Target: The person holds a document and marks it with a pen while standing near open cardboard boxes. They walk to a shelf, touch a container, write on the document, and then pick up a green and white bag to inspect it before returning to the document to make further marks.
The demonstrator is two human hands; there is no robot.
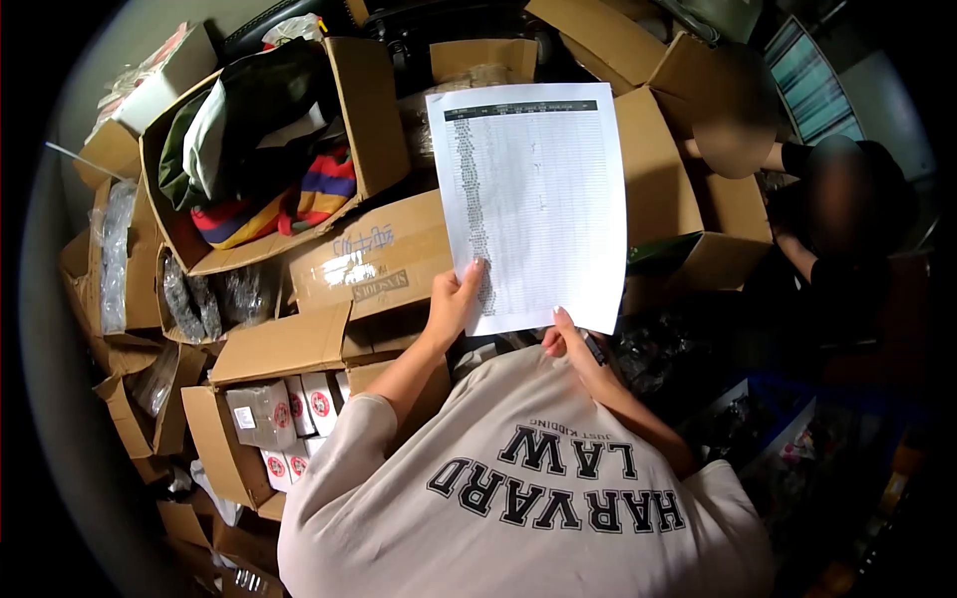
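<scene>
A white printed sheet of paper (533, 209) is held up in front of my chest. It carries a table with a dark header row and small print down its left side, too fine to read. My left hand (458, 297) grips the lower left edge, thumb on top. At the bottom edge, my right hand (575, 346) pinches the sheet between thumb and fingers. A short dark object (595, 349), possibly a pen, also shows in the right hand.
An open carton of clothes (269, 149) stands upper left. Below are a taped carton (374, 257) and a carton of white boxes (289, 414). Another open carton (648, 169) is at right, near a person (847, 219) in dark clothing. More cartons crowd the left.
</scene>
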